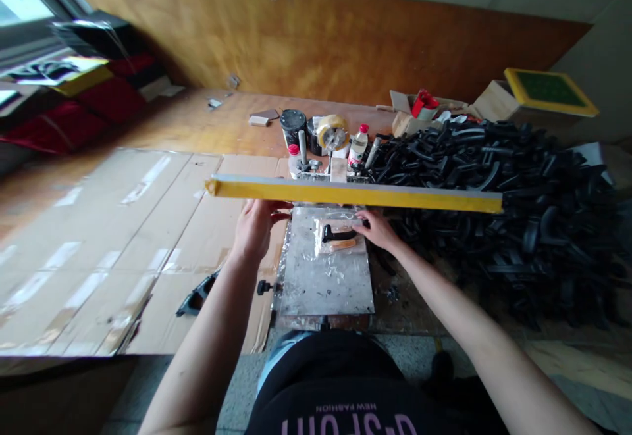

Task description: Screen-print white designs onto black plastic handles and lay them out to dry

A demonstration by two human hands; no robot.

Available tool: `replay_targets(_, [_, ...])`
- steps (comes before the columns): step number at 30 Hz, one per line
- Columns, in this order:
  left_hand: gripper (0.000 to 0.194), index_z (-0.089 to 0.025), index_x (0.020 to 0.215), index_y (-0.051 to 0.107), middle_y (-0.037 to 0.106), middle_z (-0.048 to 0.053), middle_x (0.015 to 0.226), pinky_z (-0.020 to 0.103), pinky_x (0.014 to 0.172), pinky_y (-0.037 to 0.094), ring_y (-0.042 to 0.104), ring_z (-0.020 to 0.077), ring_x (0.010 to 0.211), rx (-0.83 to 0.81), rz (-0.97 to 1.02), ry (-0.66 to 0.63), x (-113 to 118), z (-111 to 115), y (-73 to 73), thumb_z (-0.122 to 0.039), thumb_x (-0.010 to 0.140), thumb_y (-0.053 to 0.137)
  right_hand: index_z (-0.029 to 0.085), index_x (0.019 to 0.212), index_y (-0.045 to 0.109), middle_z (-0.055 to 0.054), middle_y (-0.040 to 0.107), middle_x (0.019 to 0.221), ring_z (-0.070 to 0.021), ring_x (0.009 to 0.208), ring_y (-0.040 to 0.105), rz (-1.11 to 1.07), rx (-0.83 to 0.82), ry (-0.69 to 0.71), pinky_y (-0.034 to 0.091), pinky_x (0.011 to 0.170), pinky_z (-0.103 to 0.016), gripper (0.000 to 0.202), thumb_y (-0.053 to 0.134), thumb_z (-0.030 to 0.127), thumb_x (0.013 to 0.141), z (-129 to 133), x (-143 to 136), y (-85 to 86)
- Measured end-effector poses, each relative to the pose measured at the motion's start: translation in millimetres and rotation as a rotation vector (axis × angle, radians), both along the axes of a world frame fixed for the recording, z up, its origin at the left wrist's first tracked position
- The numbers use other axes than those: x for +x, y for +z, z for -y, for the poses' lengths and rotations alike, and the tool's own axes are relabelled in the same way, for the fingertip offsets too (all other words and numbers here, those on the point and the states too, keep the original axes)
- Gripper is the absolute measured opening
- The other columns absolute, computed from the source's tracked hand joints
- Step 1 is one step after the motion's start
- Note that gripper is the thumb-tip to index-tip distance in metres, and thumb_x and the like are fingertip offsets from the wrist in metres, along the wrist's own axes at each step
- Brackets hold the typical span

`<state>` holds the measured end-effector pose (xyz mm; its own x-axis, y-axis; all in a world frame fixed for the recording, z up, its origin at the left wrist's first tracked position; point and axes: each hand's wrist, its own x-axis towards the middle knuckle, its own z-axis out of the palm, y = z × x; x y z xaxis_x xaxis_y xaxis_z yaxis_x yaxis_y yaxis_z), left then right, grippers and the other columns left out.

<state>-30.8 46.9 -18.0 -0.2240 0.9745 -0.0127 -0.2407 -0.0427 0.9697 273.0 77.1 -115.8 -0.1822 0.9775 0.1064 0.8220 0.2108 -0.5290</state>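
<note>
On the grey metal plate point(323, 290) in front of me lies a black curved handle point(338, 233), set in a small clear and tan holder point(342, 245). My right hand point(378, 228) is at the handle's right end, thumb and finger closed about it. A long yellow-taped bar point(355, 195), the edge of a frame, crosses above the plate. My left hand point(254, 228) is just below the bar's left part, fingers stretched to the right and apart. Part of that hand is hidden behind the bar, and whether it touches the bar cannot be seen.
A large heap of black handles point(494, 224) covers the right side. Flattened cardboard point(162, 224) lies left, with one black bracket point(197, 293) on it. Behind the bar stand a dark tub point(293, 129), a tape roll point(332, 133) and a red-capped bottle point(358, 147).
</note>
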Motion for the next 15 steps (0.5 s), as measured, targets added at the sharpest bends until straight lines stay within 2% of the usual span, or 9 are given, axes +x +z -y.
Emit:
replay_targets(2, [0.051,-0.020,0.119,0.061,0.068,0.005,0.089,0.024,0.061,0.052,0.064,0.0150,0.075,-0.044,0.037,0.067,7.4,4.6,-2.3,-0.056,0.083,0.061,0.017,0.110,0.070,-0.005,0.072,0.110,-0.0197,0.102,0.063,0.069,0.005,0.173,0.047,0.095,-0.032,0.037,0.080,0.020,0.074,8.1,-17.7,-11.9])
replay_targets(4, [0.055,-0.019,0.120,0.060,0.069,0.005,0.090,0.023,0.060,0.052,0.064,0.0141,0.073,-0.121,0.056,0.049,18.5,23.0,-16.6,-0.060,0.083,0.061,0.018,0.103,0.070,-0.007,0.071,0.108,-0.0226,0.103,0.060,0.133,0.013,0.252,0.046,0.095,-0.037,0.026,0.078,0.018,0.078,15.9,-32.3,-13.8])
replay_targets(6, [0.061,-0.017,0.120,0.061,0.071,0.009,0.093,0.025,0.058,0.053,0.066,0.0159,0.073,-0.323,0.069,-0.113,33.1,50.6,-40.3,-0.064,0.081,0.062,0.016,0.094,0.069,-0.008,0.069,0.100,-0.0230,0.099,0.058,0.135,0.060,0.213,0.047,0.091,-0.037,0.012,0.073,0.020,0.084,31.8,-47.4,-7.6])
replay_targets(7, [0.065,-0.015,0.119,0.061,0.072,0.012,0.097,0.027,0.057,0.054,0.068,0.0186,0.075,-0.463,0.074,-0.232,40.4,65.5,-53.8,-0.065,0.079,0.063,0.016,0.092,0.068,-0.008,0.068,0.097,-0.0231,0.098,0.057,0.123,0.109,0.196,0.047,0.089,-0.037,0.010,0.071,0.023,0.086,44.0,-57.0,-3.2])
replay_targets(8, [0.066,-0.016,0.121,0.060,0.073,0.012,0.102,0.030,0.059,0.055,0.070,0.0214,0.080,-0.561,0.100,-0.266,46.2,79.9,-67.0,-0.066,0.078,0.064,0.015,0.092,0.067,-0.009,0.067,0.094,-0.0236,0.098,0.056,0.115,0.172,0.188,0.047,0.088,-0.037,0.012,0.069,0.027,0.088,58.1,-68.3,1.1])
replay_targets(9, [0.064,-0.017,0.119,0.060,0.073,0.011,0.102,0.032,0.062,0.057,0.070,0.0225,0.084,-0.606,0.147,-0.251,49.6,93.0,-79.2,-0.066,0.078,0.064,0.015,0.090,0.067,-0.009,0.066,0.091,-0.0239,0.096,0.055,0.124,0.237,0.231,0.047,0.087,-0.037,0.015,0.066,0.030,0.090,72.7,-80.7,4.4])
replay_targets(11, [0.057,-0.017,0.106,0.064,0.072,0.007,0.086,0.029,0.059,0.056,0.070,0.0207,0.076,-0.638,0.201,-0.112,45.3,114.5,-98.9,-0.064,0.075,0.069,0.017,0.090,0.067,-0.007,0.065,0.087,-0.0222,0.092,0.055,0.135,0.336,0.483,0.046,0.084,-0.035,0.017,0.059,0.030,0.095,96.5,-102.5,7.3])
replay_targets(13, [0.051,-0.017,0.096,0.065,0.070,0.003,0.074,0.027,0.054,0.053,0.068,0.0192,0.067,-0.635,0.181,0.018,23.8,130.0,-112.4,-0.060,0.070,0.074,0.019,0.097,0.068,-0.005,0.067,0.089,-0.0206,0.093,0.056,0.118,0.362,0.638,0.046,0.083,-0.033,0.018,0.055,0.032,0.097,104.1,-106.7,5.2])
replay_targets(15, [0.046,-0.019,0.091,0.064,0.071,0.003,0.073,0.028,0.053,0.054,0.069,0.0207,0.066,-0.621,0.090,0.144,-10.2,142.3,-122.2,-0.059,0.071,0.072,0.021,0.103,0.070,-0.004,0.070,0.094,-0.0187,0.095,0.058,0.105,0.307,0.586,0.046,0.084,-0.031,0.019,0.053,0.028,0.098,92.3,-82.9,0.6])
